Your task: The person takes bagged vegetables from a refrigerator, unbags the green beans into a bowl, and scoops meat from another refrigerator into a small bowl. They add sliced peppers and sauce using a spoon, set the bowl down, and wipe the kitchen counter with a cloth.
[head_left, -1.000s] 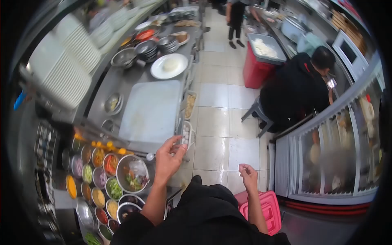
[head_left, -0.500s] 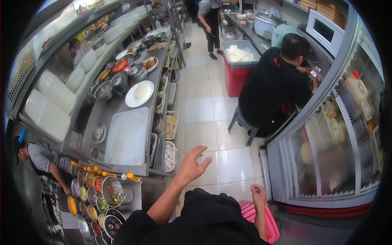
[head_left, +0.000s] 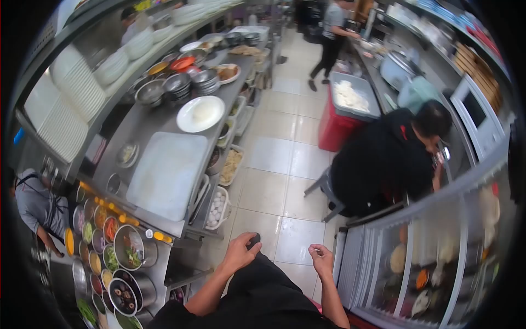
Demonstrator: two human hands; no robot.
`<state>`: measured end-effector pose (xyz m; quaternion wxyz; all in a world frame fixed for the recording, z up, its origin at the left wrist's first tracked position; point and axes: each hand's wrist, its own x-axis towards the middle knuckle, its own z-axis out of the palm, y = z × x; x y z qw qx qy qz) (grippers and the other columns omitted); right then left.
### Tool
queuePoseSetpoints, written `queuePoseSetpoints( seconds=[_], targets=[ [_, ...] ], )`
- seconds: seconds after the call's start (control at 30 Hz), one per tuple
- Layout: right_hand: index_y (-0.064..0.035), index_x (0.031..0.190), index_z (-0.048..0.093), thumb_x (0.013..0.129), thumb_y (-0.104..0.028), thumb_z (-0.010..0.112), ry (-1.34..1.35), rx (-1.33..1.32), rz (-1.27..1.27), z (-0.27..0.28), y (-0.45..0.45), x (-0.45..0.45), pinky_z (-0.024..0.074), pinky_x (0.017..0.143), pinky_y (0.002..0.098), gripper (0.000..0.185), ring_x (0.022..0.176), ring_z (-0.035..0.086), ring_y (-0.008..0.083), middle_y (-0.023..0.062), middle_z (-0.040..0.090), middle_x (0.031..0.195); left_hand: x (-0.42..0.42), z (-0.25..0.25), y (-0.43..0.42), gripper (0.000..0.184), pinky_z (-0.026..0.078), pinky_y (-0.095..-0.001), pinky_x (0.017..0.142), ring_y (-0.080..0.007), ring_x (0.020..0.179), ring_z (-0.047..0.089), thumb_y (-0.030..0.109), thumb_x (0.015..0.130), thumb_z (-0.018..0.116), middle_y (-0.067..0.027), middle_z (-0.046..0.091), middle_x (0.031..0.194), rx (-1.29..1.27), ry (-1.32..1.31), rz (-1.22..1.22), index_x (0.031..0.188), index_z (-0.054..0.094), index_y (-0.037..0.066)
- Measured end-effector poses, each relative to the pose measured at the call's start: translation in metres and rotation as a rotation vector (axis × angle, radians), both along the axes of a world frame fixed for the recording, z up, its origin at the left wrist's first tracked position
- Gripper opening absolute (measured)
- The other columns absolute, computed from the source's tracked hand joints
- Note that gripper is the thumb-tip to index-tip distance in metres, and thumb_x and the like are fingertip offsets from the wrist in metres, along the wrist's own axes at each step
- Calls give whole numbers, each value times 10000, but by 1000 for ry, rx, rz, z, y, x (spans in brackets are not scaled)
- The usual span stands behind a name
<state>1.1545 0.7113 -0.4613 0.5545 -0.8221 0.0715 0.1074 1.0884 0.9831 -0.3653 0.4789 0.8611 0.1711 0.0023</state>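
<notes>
My left hand (head_left: 241, 252) hangs in front of my body above the tiled floor, its fingers loosely curved and the thumb apart. No held object shows in it. A dark shoe tip (head_left: 254, 239) appears right beside its fingers, at the end of my black trouser leg. To the right, my right hand (head_left: 321, 259) is raised with thumb and fingers pressed together in a pinch. Anything between those fingertips is too small to make out. The glass-fronted fridge (head_left: 378, 263) stands nearest to this hand.
A steel counter (head_left: 118, 159) on the left carries a white cutting board (head_left: 167, 172), bowls and plates. Ingredient pots (head_left: 129, 247) stand lower left. A seated person (head_left: 378, 159) and a red bin (head_left: 334, 126) border the aisle (head_left: 266, 192) on the right. Other people work farther off.
My left hand has gone from spread fingers to loosely curved ones. The right hand has moved slightly left. My leg and shoe have come into view, and the seated person leans farther forward.
</notes>
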Motion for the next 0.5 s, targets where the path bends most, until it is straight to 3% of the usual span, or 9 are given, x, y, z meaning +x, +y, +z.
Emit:
queuePoseSetpoints(
  seconds=[0.1, 0.17, 0.2, 0.37, 0.43, 0.5],
  targets=[
    [-37, 933, 677, 824, -200, 694, 33, -8, 105, -17, 28, 31, 449, 603, 246, 197, 684, 571, 102, 32, 634, 745, 20, -13, 35, 382, 490, -380, 812, -332, 931, 612, 262, 796, 640, -177, 629, 1071, 47, 1, 56, 1067, 622, -7],
    [-36, 909, 698, 793, -239, 716, 92, 7, 70, -30, 41, 52, 494, 713, 299, 234, 751, 636, 160, 79, 682, 794, 39, -16, 59, 386, 484, -386, 830, -342, 950, 606, 270, 799, 634, -183, 625, 1089, 78, -28, 84, 1068, 624, -7],
    [-27, 912, 693, 802, -246, 713, 90, -20, 81, -30, 51, 61, 480, 652, 280, 247, 687, 611, 138, 73, 671, 748, 52, -12, 73, 389, 479, -393, 840, -350, 961, 601, 277, 803, 632, -186, 619, 1106, 101, -38, 93, 1071, 624, -6],
    [-21, 947, 669, 820, -225, 693, 222, -52, 212, -27, 97, 104, 490, 619, 268, 242, 714, 605, 128, 46, 644, 797, 114, 8, 142, 380, 481, -398, 839, -351, 954, 606, 283, 809, 627, -190, 618, 1115, 151, -140, 191, 1057, 635, -5],
    [-30, 925, 686, 813, -237, 709, 216, -10, 189, -29, 109, 119, 387, 517, 236, 236, 569, 488, 71, 34, 628, 682, 140, 14, 161, 372, 491, -398, 814, -338, 917, 626, 292, 809, 633, -191, 642, 1055, 131, -175, 226, 1046, 648, 5],
    [-32, 924, 684, 815, -229, 708, 224, 6, 181, -24, 117, 135, 391, 516, 238, 226, 562, 491, 72, 28, 624, 678, 169, 18, 175, 360, 495, -395, 796, -329, 890, 637, 290, 809, 637, -189, 657, 992, 86, -155, 254, 1027, 657, 5]
  ],
)
